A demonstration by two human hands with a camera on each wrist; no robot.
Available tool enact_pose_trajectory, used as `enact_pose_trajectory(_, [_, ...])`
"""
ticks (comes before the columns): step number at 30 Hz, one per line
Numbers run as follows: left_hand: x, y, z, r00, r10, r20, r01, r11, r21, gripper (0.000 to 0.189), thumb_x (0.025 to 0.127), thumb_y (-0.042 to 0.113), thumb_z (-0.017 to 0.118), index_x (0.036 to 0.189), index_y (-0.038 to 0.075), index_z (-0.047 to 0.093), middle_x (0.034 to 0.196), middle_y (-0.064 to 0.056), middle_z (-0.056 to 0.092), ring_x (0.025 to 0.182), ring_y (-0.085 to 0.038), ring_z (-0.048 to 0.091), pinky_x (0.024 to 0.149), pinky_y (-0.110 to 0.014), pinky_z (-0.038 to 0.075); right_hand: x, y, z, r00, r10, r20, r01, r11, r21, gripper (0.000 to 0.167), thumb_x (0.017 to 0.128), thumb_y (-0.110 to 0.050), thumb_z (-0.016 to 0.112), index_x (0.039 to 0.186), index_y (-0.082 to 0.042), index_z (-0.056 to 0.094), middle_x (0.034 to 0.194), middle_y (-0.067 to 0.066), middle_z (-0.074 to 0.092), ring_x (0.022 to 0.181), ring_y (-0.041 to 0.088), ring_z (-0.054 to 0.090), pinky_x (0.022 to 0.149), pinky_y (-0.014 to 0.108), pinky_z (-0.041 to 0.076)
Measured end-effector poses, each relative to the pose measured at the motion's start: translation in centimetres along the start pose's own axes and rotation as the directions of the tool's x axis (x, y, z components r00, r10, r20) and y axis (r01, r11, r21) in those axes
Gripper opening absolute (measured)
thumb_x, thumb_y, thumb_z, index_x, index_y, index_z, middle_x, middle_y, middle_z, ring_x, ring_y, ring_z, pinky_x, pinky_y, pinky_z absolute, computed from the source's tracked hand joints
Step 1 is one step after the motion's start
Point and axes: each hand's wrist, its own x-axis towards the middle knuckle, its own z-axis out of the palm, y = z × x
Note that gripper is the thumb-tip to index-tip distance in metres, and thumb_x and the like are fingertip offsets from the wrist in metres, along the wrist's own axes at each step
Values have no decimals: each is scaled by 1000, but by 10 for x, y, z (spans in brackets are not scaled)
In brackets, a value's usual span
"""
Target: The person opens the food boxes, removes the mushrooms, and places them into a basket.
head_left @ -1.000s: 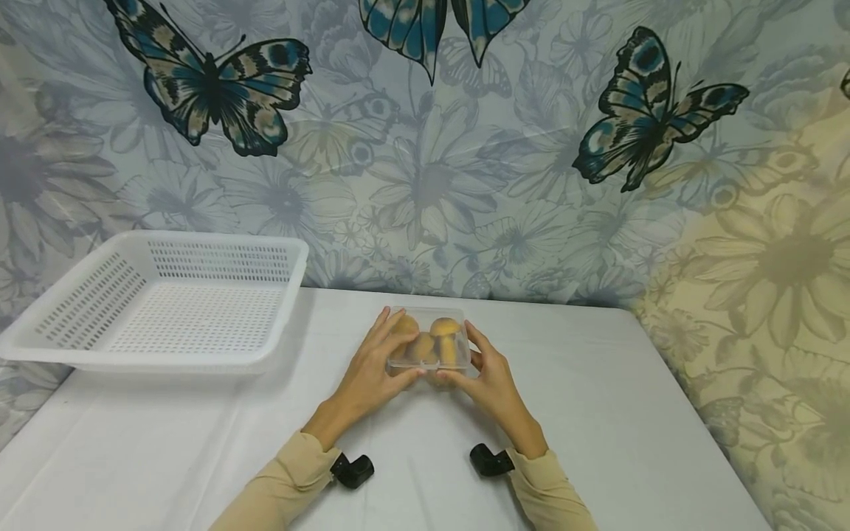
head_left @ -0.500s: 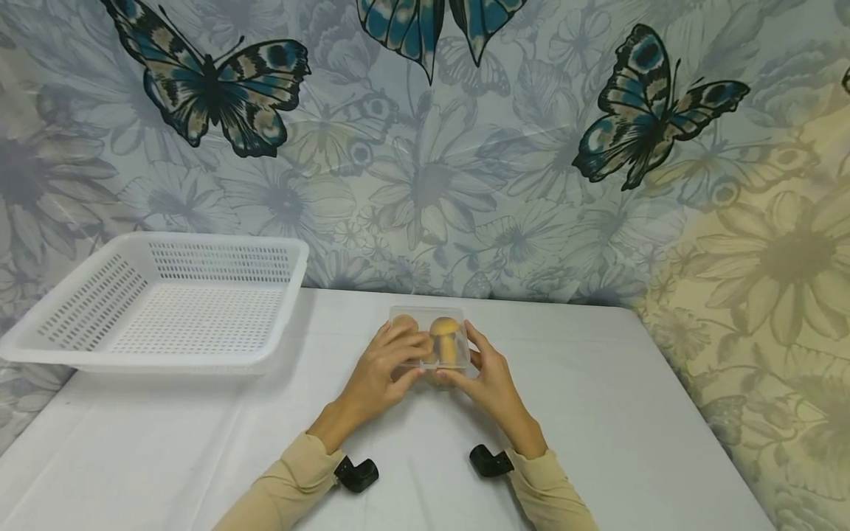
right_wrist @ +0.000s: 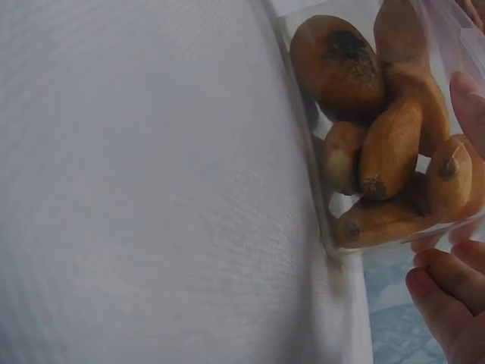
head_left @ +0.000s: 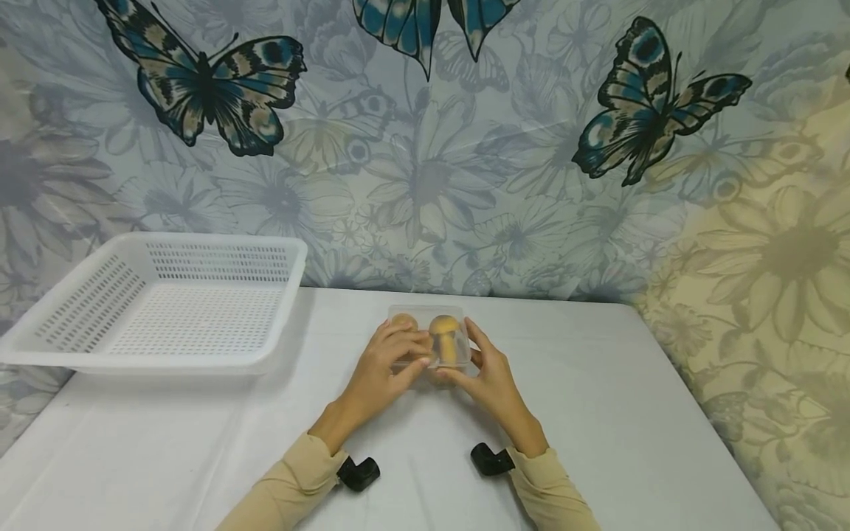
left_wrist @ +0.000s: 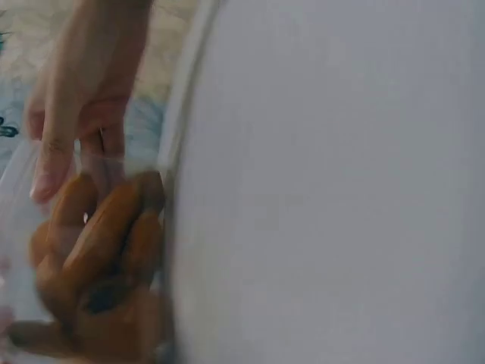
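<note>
The right hand (head_left: 493, 372) grips the right side of a clear box (head_left: 425, 313) of mushrooms (head_left: 446, 341), the thumb at its near edge. The left hand (head_left: 385, 365) lays its fingers across the box's top, though whether it grips cannot be told; a white basket (head_left: 265, 360) stands left on the worktop (head_left: 598, 413).

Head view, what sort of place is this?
Probably an indoor recording corner, though little beyond it shows: a white-covered table before a butterfly-print wall covering, and two black wrist cameras.
</note>
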Motion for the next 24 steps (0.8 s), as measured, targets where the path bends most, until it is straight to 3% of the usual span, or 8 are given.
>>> enact_pose_trajectory(5, [6,1,-7,998,-5,58,6,1000,-30,27,85,19,78,109,8,74,120,-6,71,127,-31,54,117,-47,35,0,-3,-2,999,32,21,-33,999,12,96,79,-10,83,152,8,23,150,33,38,119,46,60,89,45,58])
enact_pose_trajectory(11, [6,-2,-17,988,-15,151,15,1000,7,35,83,16,81,116,11,71,131,-7,63,132,-29,51,120,-57,29,0,-4,-3,997,71,34,-72,997,17,96,80,-14,82,153,5,24,153,30,37,123,44,59,91,44,58])
enact_pose_trajectory(19, [6,-6,-21,998,12,59,-14,999,36,35,78,20,84,109,9,73,126,-8,65,126,-25,55,120,-46,34,0,-2,-2,996,89,29,-90,995,44,94,79,-11,83,152,5,26,156,29,31,128,45,54,94,45,56])
enact_pose_trajectory(24, [9,-1,-24,998,-64,-21,64,998,17,33,81,18,81,111,7,72,125,-8,64,125,-25,56,112,-40,45,0,-2,-2,998,52,30,-53,998,45,91,78,-8,83,150,6,30,148,29,43,126,43,56,93,46,56])
